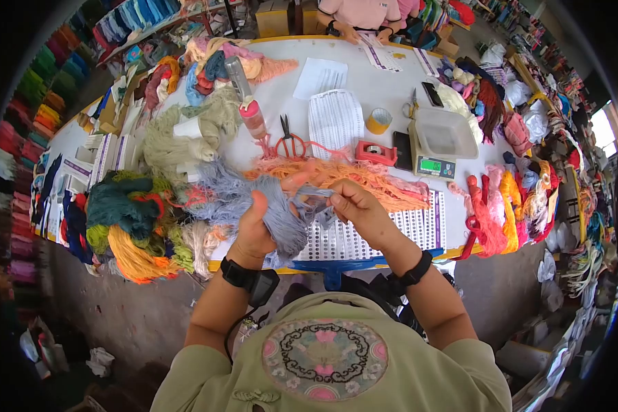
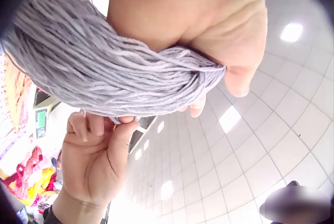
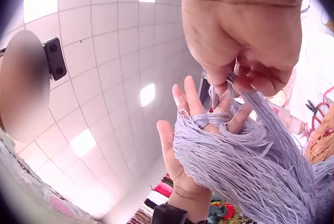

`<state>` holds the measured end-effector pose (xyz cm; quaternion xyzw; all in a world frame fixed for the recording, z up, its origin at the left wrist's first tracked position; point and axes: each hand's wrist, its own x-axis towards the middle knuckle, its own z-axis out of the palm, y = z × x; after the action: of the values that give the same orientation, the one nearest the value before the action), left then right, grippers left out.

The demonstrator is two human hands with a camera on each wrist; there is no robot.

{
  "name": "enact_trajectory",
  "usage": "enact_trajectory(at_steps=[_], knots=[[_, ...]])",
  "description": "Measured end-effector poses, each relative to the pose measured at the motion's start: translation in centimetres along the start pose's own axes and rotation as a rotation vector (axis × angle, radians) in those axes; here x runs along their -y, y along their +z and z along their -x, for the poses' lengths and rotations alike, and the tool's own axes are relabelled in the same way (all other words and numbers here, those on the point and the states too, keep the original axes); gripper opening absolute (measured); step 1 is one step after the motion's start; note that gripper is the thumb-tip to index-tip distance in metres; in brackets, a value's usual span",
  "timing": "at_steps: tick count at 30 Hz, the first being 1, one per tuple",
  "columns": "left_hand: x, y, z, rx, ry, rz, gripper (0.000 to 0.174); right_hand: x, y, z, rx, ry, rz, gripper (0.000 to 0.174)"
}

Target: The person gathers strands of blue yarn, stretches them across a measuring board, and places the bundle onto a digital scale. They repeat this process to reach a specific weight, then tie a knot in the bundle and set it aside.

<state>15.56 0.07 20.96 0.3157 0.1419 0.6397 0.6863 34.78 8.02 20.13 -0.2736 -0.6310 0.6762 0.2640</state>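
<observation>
Subject: grey yarn hank, held up over the near edge of the surface, in front of the person's chest.
Left hand: grasping the hank; palm and thumb close round its thick middle, and in the right wrist view a few strands loop over the spread fingers.
Right hand: clenched in a pinch on a small bunch of strands at the hank's upper end, thumb against fingertips.
Hank to hands: it runs between the two hands. The bulk sits in the left palm and hangs below it, and the thin end leads across to the right hand's pinch.
Hand spacing: close together, joined by the yarn.
Beneath hands: printed chart sheet on the surface.
Just beyond: orange yarn spread flat.
Further back: red-handled scissors; scale with a lit green display.
Flanks: mixed coloured skeins piled left and right.
</observation>
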Motion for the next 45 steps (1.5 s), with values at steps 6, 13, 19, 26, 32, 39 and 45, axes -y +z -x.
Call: enact_trajectory(at_steps=[6, 13, 19, 26, 32, 39, 45], knots=[[1.6, -0.3, -1.0, -0.126, 0.04, 0.014, 0.079, -0.1, -0.4, 0.2, 0.034, 0.171, -0.136, 0.018], [2.3, -0.6, -2.2, -0.036, 0.049, -0.022, 0.069, -0.1, -2.6, -0.2, 0.098, 0.244, -0.287, 0.025], [2.4, -0.3, -3.1, -0.07, 0.032, 0.048, 0.064, 0.0, -3.5, -0.7, 0.176, 0.343, -0.526, 0.026], [2.3, -0.4, -3.0, -0.128, 0.012, -0.014, 0.062, -0.5, -4.0, -1.3, 0.177, 0.306, -0.567, 0.021], [2.2, -0.2, -2.9, -0.195, 0.009, -0.052, 0.062, -0.7, -3.7, -1.7, 0.123, 0.328, -0.546, 0.019], [1.7, -1.4, -2.2, -0.144, -0.034, 0.127, 0.064, -0.7, -3.4, -1.5, 0.113, 0.335, -0.472, 0.016], [0.9, 0.4, -2.2, -0.178, -0.022, -0.025, 0.07, -0.2, -3.0, -1.0, 0.023, 0.251, -0.451, 0.014]])
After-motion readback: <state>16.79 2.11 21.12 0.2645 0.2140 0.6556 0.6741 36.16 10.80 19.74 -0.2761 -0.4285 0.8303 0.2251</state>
